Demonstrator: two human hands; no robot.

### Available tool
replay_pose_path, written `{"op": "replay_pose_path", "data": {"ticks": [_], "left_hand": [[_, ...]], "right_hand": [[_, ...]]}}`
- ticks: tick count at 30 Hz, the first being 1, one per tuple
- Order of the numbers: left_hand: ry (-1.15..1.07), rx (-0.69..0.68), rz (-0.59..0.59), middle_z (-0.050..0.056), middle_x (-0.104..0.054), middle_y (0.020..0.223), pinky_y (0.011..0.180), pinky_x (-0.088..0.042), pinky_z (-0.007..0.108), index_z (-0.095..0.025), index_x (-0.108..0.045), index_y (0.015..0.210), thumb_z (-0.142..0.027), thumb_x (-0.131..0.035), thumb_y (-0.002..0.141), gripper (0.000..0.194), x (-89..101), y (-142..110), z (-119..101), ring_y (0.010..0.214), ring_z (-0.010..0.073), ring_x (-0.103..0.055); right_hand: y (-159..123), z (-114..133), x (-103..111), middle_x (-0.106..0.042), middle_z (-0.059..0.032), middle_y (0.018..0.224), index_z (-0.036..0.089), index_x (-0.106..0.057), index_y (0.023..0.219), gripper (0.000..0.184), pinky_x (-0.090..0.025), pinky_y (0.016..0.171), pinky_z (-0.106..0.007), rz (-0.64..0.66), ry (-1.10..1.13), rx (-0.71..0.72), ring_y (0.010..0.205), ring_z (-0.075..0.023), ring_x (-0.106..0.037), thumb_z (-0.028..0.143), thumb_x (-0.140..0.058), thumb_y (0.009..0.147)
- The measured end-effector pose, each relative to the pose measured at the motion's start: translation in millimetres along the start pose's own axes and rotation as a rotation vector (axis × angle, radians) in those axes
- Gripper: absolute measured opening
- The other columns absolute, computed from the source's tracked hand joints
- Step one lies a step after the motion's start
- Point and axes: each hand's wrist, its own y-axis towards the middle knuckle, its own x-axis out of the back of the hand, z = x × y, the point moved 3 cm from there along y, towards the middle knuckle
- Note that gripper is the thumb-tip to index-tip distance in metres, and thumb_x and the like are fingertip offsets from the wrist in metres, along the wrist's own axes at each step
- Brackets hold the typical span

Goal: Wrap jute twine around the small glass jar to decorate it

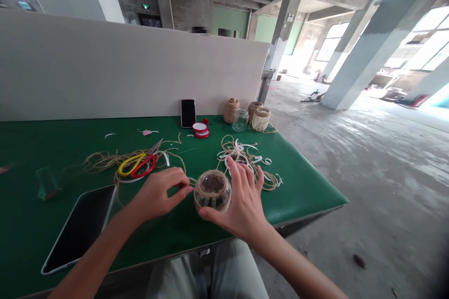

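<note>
A small glass jar (212, 190) stands near the table's front edge, with jute twine wound round its rim and lower part; a bare glass band shows between. My right hand (242, 196) wraps round the jar's right side, its thumb across the front and its fingers spread behind. At the jar's left, my left hand (163, 191) pinches a strand of jute twine (191, 180) close to the rim. Behind my right hand lies a tangle of twine and white tape strips (242, 147). Scissors (140, 161) with yellow and red handles rest on more twine beyond my left hand.
A tablet (82, 224) lies at the front left of the green table (147, 247). Tape rolls (201, 130) and a phone (188, 113) are by the white partition (133, 70). Several jars (231, 110), mostly twine-wrapped, stand at the back right. The table's right edge drops to concrete floor.
</note>
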Motion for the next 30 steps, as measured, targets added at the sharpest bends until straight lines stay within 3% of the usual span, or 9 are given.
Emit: {"op": "replay_pose_path", "data": {"ticks": [4,11,19,26,30], "left_hand": [[-0.112,0.053,0.015,0.0,-0.053,0.069,0.063,-0.042,0.024,-0.018,-0.048,0.07,-0.03,-0.046,0.087,0.022,1.9,1,2,0.066,0.0126,-0.05],[-0.209,0.155,0.081,-0.002,-0.05,0.065,0.058,-0.042,0.021,-0.018,-0.046,0.068,-0.037,-0.046,0.087,0.026,5.2,0,5,0.061,0.0109,-0.048],[-0.031,0.006,0.034,0.002,-0.055,0.073,0.066,-0.041,0.027,-0.019,-0.052,0.076,-0.027,-0.046,0.088,0.016,1.1,3,5,0.072,0.0151,-0.049],[0.027,-0.11,0.015,0.001,-0.054,0.072,0.074,-0.038,0.032,-0.019,-0.052,0.076,-0.021,-0.05,0.086,0.01,-0.1,4,-4,0.075,0.0168,-0.047],[0.025,-0.113,0.016,0.001,-0.052,0.072,0.073,-0.037,0.032,-0.019,-0.051,0.076,-0.02,-0.05,0.086,0.01,-1.3,3,-5,0.073,0.0163,-0.046]], "right_hand": [[5,-3,-9,-0.059,-0.0115,0.117,0.019,-0.025,0.14,0.093,-0.001,0.107,-0.064,0.078,0.036,-0.029,0.113,-0.0329,-0.049,0.059,-0.064,0.067],[14,-11,-8,-0.057,-0.0114,0.119,0.02,-0.023,0.138,0.081,-0.003,0.108,-0.063,0.245,0.181,0.006,0.12,-0.0313,-0.046,0.039,-0.062,0.069],[27,-27,-4,-0.047,-0.0105,0.134,0.022,-0.026,0.135,0.068,-0.002,0.11,-0.062,0.441,0.369,0.034,0.13,-0.0275,-0.039,0.02,-0.051,0.071],[14,-22,7,-0.032,-0.0084,0.148,0.02,-0.021,0.142,0.069,-0.007,0.112,-0.058,0.35,0.181,0.18,0.14,-0.0287,-0.019,0.028,-0.049,0.081],[2,-21,8,-0.032,-0.0047,0.149,0.02,-0.023,0.143,0.063,0.005,0.111,-0.057,0.289,0.048,0.287,0.139,-0.0276,-0.02,0.029,-0.046,0.085]]}}
